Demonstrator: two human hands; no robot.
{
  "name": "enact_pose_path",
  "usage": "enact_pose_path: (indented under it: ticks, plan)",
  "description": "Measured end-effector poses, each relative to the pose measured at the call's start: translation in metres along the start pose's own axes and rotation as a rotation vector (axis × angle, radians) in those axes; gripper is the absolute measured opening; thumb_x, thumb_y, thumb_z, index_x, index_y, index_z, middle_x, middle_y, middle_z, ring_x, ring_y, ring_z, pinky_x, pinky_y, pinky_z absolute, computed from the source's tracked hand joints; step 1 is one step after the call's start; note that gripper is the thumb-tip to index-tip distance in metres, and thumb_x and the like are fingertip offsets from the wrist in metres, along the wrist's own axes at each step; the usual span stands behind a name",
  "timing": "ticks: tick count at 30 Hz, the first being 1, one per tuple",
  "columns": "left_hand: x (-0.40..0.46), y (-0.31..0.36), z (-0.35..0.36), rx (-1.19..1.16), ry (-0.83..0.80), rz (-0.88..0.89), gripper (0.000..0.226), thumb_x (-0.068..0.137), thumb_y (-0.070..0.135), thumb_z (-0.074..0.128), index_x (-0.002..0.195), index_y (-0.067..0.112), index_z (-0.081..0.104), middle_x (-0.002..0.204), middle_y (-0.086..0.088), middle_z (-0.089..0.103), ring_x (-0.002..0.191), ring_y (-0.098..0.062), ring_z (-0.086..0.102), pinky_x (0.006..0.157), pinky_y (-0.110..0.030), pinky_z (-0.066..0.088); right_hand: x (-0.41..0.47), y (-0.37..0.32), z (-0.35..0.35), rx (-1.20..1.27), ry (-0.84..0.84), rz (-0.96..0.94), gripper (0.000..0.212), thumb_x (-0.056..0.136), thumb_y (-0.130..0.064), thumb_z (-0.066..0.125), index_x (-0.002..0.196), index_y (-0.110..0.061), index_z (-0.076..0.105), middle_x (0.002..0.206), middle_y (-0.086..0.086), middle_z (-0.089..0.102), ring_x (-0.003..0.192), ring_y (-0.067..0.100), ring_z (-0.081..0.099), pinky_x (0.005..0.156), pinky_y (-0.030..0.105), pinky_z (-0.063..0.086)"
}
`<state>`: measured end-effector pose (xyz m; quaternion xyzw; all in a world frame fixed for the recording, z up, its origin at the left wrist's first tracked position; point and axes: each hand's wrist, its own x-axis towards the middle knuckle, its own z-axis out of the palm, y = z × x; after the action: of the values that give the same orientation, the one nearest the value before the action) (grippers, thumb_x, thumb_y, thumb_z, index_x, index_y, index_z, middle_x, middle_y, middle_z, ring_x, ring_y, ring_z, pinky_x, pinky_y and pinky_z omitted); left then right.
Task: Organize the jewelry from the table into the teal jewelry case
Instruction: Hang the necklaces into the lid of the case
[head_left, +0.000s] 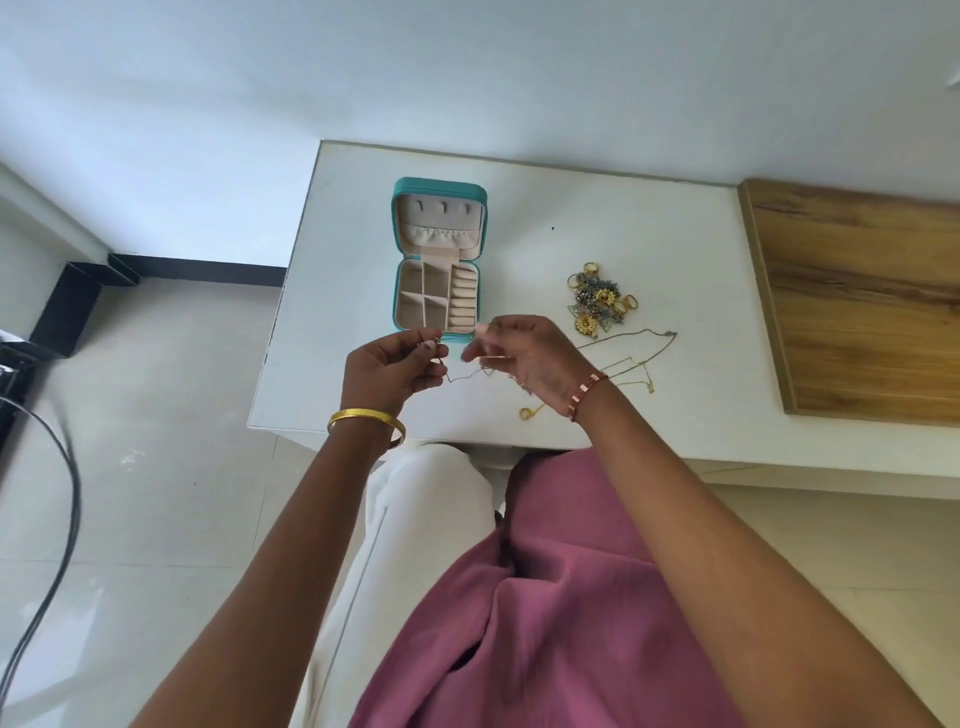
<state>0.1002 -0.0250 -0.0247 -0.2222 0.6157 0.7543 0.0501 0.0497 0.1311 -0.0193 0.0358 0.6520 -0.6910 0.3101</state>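
While both hands work above the near edge of the white desk (363, 197), the left hand (390, 370) pinches one end of a thin chain necklace (464, 375) between curled fingertips, and the right hand (524, 358) pinches the same chain further along, so each grip is closed on it. The chain sags between them, just in front of the open teal jewelry case (439, 187), whose compartments appear empty. A heap of rings and earrings (597, 299) and further chains (631, 345) lie on the desk to the right. Judged step: straightening or fastening the first necklace before stowing. The next move likely calls for carrying it to the lid hooks or a compartment without tangling.
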Motion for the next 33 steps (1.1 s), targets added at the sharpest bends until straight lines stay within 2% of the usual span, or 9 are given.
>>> enact_pose_path:
  ticks: [5, 9, 12, 16, 22, 26, 28, 31, 33]
  plan:
    - [0.000, -0.004, -0.011, -0.010, 0.117, 0.020, 0.026, 0.087, -0.001, 0.054, 0.111, 0.007, 0.061, 0.064, 0.008, 0.071, 0.056, -0.007, 0.066, 0.062, -0.018, 0.056, -0.011, -0.007, -0.027, 0.409, 0.050, -0.021, 0.042, 0.090, -0.013, 0.051, 0.048, -0.016, 0.054, 0.047, 0.002, 0.055, 0.056, 0.020, 0.061, 0.081, 0.039, 0.055]
    - [0.000, -0.004, -0.019, -0.084, 0.218, -0.021, 0.024, 0.086, 0.002, 0.057, 0.109, 0.004, 0.063, 0.090, -0.009, 0.067, 0.060, -0.009, 0.068, 0.066, -0.021, 0.058, -0.020, -0.016, -0.045, 0.559, 0.097, -0.051, 0.050, 0.094, -0.024, 0.042, 0.045, -0.019, 0.048, 0.038, -0.003, 0.038, 0.039, 0.013, 0.044, 0.071, 0.036, 0.057]
    - [0.002, -0.003, -0.027, -0.196, 0.275, -0.085, 0.025, 0.086, 0.002, 0.057, 0.110, -0.002, 0.061, 0.092, -0.012, 0.066, 0.060, -0.009, 0.068, 0.066, -0.021, 0.058, -0.025, -0.022, -0.053, 0.582, 0.146, -0.067, 0.048, 0.096, -0.026, 0.038, 0.050, -0.019, 0.051, 0.038, -0.006, 0.033, 0.036, 0.010, 0.035, 0.057, 0.026, 0.053]
    - [0.006, -0.008, -0.028, -0.198, 0.274, -0.130, 0.022, 0.087, -0.002, 0.055, 0.108, -0.006, 0.060, 0.062, 0.001, 0.071, 0.055, -0.009, 0.067, 0.061, -0.020, 0.058, -0.023, -0.024, -0.053, 0.581, 0.153, -0.100, 0.034, 0.097, -0.020, 0.037, 0.066, -0.014, 0.051, 0.039, -0.007, 0.033, 0.035, 0.008, 0.031, 0.047, 0.018, 0.042]
    - [0.003, -0.016, -0.019, -0.055, 0.206, -0.128, 0.018, 0.086, -0.004, 0.055, 0.101, -0.001, 0.063, 0.065, -0.001, 0.069, 0.055, -0.009, 0.067, 0.063, -0.021, 0.058, -0.019, -0.025, -0.063, 0.582, 0.254, -0.175, 0.024, 0.095, -0.011, 0.039, 0.079, -0.007, 0.057, 0.042, -0.006, 0.042, 0.032, 0.006, 0.029, 0.039, 0.014, 0.022]
    - [-0.002, -0.025, -0.012, 0.145, 0.203, -0.068, 0.016, 0.085, -0.005, 0.055, 0.093, 0.003, 0.066, 0.068, -0.002, 0.066, 0.052, -0.005, 0.065, 0.061, -0.018, 0.056, -0.019, -0.028, -0.062, 0.554, 0.272, -0.192, 0.023, 0.095, -0.011, 0.039, 0.082, -0.007, 0.058, 0.043, -0.008, 0.045, 0.031, 0.004, 0.027, 0.037, 0.014, 0.020]
    - [-0.004, -0.031, -0.010, 0.307, 0.202, -0.024, 0.018, 0.085, -0.006, 0.055, 0.084, 0.007, 0.067, 0.069, 0.000, 0.065, 0.055, -0.010, 0.064, 0.069, -0.025, 0.056, -0.020, -0.030, -0.059, 0.500, 0.248, -0.191, 0.021, 0.095, -0.010, 0.041, 0.087, -0.007, 0.060, 0.045, -0.007, 0.046, 0.031, 0.004, 0.027, 0.037, 0.014, 0.020]
    - [-0.008, -0.036, -0.011, 0.509, 0.178, 0.035, 0.023, 0.083, -0.004, 0.055, 0.076, 0.014, 0.067, 0.066, 0.000, 0.065, 0.063, -0.018, 0.061, 0.077, -0.031, 0.054, -0.025, -0.039, -0.049, 0.228, 0.185, -0.197, 0.021, 0.093, -0.007, 0.046, 0.092, -0.010, 0.066, 0.052, 0.002, 0.050, 0.036, 0.006, 0.027, 0.038, 0.015, 0.021]
    - [-0.008, -0.036, -0.012, 0.620, 0.154, 0.051, 0.021, 0.081, -0.003, 0.055, 0.080, 0.013, 0.069, 0.074, -0.006, 0.069, 0.069, -0.018, 0.060, 0.078, -0.025, 0.050, -0.029, -0.049, -0.037, -0.050, 0.148, -0.224, 0.021, 0.092, -0.008, 0.049, 0.091, -0.014, 0.070, 0.061, 0.009, 0.049, 0.042, 0.008, 0.031, 0.038, 0.015, 0.022]
